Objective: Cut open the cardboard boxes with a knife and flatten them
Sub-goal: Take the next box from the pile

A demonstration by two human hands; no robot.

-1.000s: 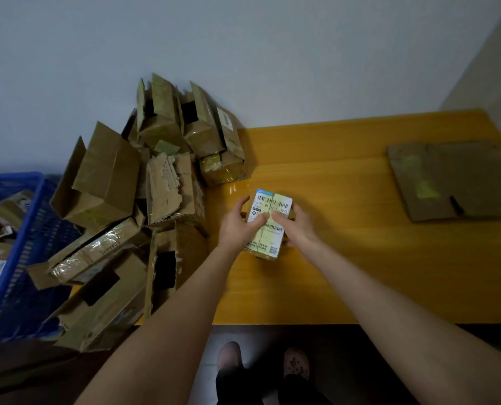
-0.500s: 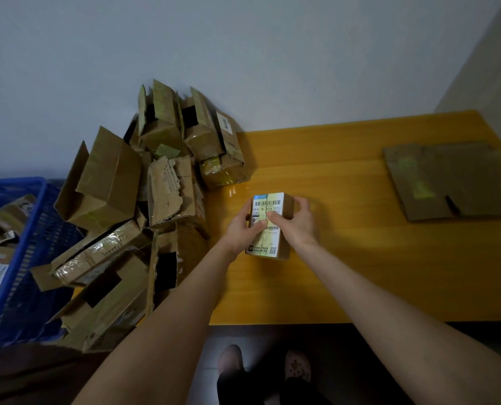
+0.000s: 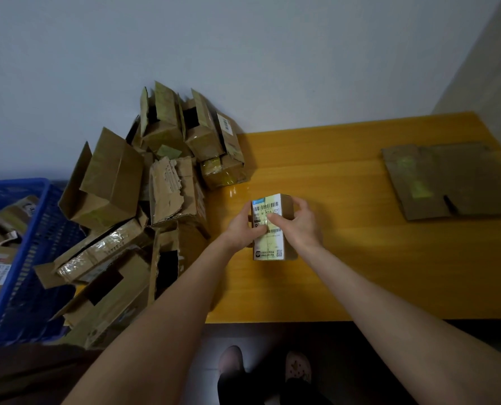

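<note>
A small cardboard box point(image 3: 272, 247) with a white barcode label and yellowish tape stands on the yellow table point(image 3: 360, 258). My left hand point(image 3: 242, 228) grips its left side, thumb across the label. My right hand point(image 3: 297, 222) holds its right side and top, fingers curled over the far edge and thumb on the label. A dark knife point(image 3: 450, 203) lies on a flattened cardboard sheet point(image 3: 453, 179) at the table's right end, away from both hands.
A heap of opened cardboard boxes point(image 3: 156, 200) covers the table's left end up to the wall. A blue plastic crate point(image 3: 30, 258) holding more cardboard stands at the far left. My feet point(image 3: 264, 372) show under the table's front edge.
Both hands have turned the small box from lying tilted to standing more upright, so its brown right side now shows. My right hand has shifted onto its top and far edge.
</note>
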